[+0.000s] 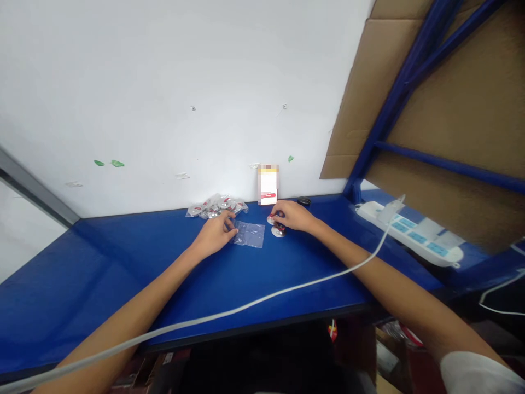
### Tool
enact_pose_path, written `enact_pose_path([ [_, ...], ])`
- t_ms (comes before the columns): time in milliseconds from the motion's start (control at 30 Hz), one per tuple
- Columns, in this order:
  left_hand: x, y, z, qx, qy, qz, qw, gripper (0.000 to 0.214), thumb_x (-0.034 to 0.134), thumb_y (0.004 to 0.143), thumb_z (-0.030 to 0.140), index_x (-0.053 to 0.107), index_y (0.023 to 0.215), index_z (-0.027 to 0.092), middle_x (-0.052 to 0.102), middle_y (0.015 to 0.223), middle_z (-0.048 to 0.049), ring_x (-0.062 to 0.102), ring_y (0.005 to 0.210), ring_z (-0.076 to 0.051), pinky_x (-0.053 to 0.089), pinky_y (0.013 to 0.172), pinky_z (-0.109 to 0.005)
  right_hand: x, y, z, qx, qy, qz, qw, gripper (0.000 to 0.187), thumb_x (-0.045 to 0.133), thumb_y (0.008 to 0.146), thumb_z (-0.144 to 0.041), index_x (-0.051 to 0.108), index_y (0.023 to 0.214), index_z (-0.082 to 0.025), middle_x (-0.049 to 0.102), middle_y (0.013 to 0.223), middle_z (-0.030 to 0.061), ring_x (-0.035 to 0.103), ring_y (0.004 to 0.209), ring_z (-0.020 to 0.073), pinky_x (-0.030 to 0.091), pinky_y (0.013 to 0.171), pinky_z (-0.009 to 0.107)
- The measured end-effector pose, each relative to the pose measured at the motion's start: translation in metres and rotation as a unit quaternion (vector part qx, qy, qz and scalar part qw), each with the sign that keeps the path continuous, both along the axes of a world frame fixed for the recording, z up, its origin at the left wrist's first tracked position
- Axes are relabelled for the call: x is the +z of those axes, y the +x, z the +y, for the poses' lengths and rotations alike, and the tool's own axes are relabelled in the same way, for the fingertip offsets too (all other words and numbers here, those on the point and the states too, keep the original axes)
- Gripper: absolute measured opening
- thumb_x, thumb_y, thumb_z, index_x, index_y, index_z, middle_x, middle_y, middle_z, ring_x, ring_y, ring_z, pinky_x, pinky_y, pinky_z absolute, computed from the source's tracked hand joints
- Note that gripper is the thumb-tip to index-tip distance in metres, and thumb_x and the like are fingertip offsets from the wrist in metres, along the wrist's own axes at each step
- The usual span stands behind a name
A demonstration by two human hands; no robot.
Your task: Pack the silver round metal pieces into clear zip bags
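My left hand (216,233) rests on the blue table (123,262), its fingertips pinching the left edge of a small clear plastic bag (251,235) that lies flat. My right hand (292,215) is curled over a small round silver badge with red on it (278,230), right of the bag. Just behind my left hand lies a pile of several bagged round badges (217,206) near the wall. A small white and red card (268,184) stands upright against the wall behind my right hand.
A white cable (287,287) crosses the table from lower left to a white power strip (414,232) at the right. Cardboard (463,109) on a blue metal rack (394,98) fills the upper right. A small dark round object (304,201) sits by the wall.
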State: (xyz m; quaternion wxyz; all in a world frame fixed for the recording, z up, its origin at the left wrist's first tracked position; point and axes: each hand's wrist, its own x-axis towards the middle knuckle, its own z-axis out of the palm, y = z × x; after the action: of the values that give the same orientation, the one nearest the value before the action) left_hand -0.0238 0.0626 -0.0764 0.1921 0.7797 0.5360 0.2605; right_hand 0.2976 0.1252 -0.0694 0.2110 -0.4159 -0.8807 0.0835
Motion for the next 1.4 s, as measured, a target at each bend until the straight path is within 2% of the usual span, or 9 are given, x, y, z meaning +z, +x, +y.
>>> enact_pose_path([
  [167,0.001,0.003,-0.005,0.009,0.063,0.018,0.998,0.045,0.073,0.092,0.037,0.059,0.133,0.025,0.072,0.113,-0.0065,0.07,0.083,-0.025,0.053,0.079,-0.041,0.006,-0.002,-0.001,0.026,0.007,0.113,0.993,0.012,0.072,0.101,-0.026,0.078,0.093,-0.02,0.077,0.102,0.0059,0.07,0.092,0.0197,0.051,0.084,0.03],
  [300,0.003,0.006,-0.006,-0.078,0.131,0.03,0.988,0.012,0.065,0.094,0.023,0.067,0.105,0.025,0.065,0.11,-0.0089,0.064,0.103,-0.03,0.052,0.088,-0.044,0.017,-0.019,-0.02,0.059,-0.003,0.24,0.969,0.019,0.071,0.103,-0.037,0.076,0.093,-0.022,0.077,0.104,0.0072,0.072,0.094,0.0217,0.056,0.083,0.033],
  [433,0.0,0.007,-0.003,-0.132,0.125,0.052,0.982,0.012,0.062,0.095,0.019,0.072,0.093,0.026,0.069,0.099,-0.0077,0.06,0.102,-0.032,0.047,0.096,-0.048,0.021,-0.043,-0.044,0.079,-0.043,0.28,0.956,0.019,0.075,0.101,-0.038,0.077,0.092,-0.022,0.076,0.101,0.006,0.072,0.089,0.0206,0.057,0.078,0.031],
  [633,-0.002,0.012,-0.005,-0.108,0.102,0.046,0.988,0.011,0.067,0.099,0.035,0.075,0.099,0.027,0.077,0.097,-0.0065,0.062,0.104,-0.034,0.047,0.101,-0.05,0.006,-0.061,-0.058,0.1,-0.087,0.248,0.96,0.01,0.072,0.102,-0.027,0.074,0.094,-0.022,0.077,0.095,0.0029,0.074,0.084,0.0187,0.056,0.077,0.029],
  [833,0.012,0.018,-0.018,-0.088,0.063,0.029,0.994,0.025,0.054,0.102,0.029,0.077,0.112,0.027,0.078,0.105,-0.0076,0.06,0.108,-0.034,0.049,0.099,-0.049,0.001,-0.055,-0.06,0.121,0.062,0.098,0.986,0.009,0.068,0.108,-0.025,0.076,0.109,-0.024,0.077,0.113,0.0051,0.073,0.101,0.0207,0.052,0.084,0.031],
  [1000,0.023,0.019,-0.026,-0.105,0.043,0.069,0.991,0.031,0.052,0.105,0.039,0.072,0.125,0.026,0.076,0.112,-0.0078,0.059,0.11,-0.034,0.049,0.097,-0.048,-0.002,-0.054,-0.057,0.144,0.114,0.083,0.98,0.016,0.064,0.112,-0.031,0.078,0.112,-0.024,0.076,0.109,0.0056,0.072,0.098,0.0208,0.054,0.082,0.031],
  [1133,0.026,0.02,-0.023,-0.083,0.013,0.068,0.994,0.043,0.039,0.111,0.047,0.075,0.111,0.024,0.077,0.1,-0.0068,0.062,0.103,-0.031,0.047,0.096,-0.045,-0.007,-0.056,-0.056,0.177,0.151,0.089,0.969,0.02,0.06,0.114,-0.032,0.079,0.111,-0.024,0.074,0.114,0.0059,0.072,0.099,0.0198,0.055,0.083,0.031],
  [1300,0.023,0.017,-0.016,-0.079,-0.06,0.0,0.995,0.039,0.053,0.104,0.052,0.073,0.09,0.021,0.076,0.089,-0.0037,0.067,0.087,-0.026,0.046,0.083,-0.036,-0.007,-0.057,-0.058,0.18,0.17,0.062,0.967,0.025,0.052,0.116,-0.034,0.076,0.117,-0.026,0.073,0.119,0.0077,0.071,0.104,0.0217,0.056,0.088,0.034],
  [1400,0.021,0.014,-0.013,-0.065,-0.059,-0.033,0.996,0.042,0.054,0.103,0.056,0.068,0.087,0.021,0.074,0.087,-0.0023,0.066,0.083,-0.024,0.044,0.08,-0.034,-0.001,-0.055,-0.061,0.159,0.133,0.068,0.976,0.025,0.062,0.112,-0.044,0.071,0.125,-0.025,0.071,0.123,0.0092,0.069,0.109,0.0247,0.056,0.094,0.038],
])
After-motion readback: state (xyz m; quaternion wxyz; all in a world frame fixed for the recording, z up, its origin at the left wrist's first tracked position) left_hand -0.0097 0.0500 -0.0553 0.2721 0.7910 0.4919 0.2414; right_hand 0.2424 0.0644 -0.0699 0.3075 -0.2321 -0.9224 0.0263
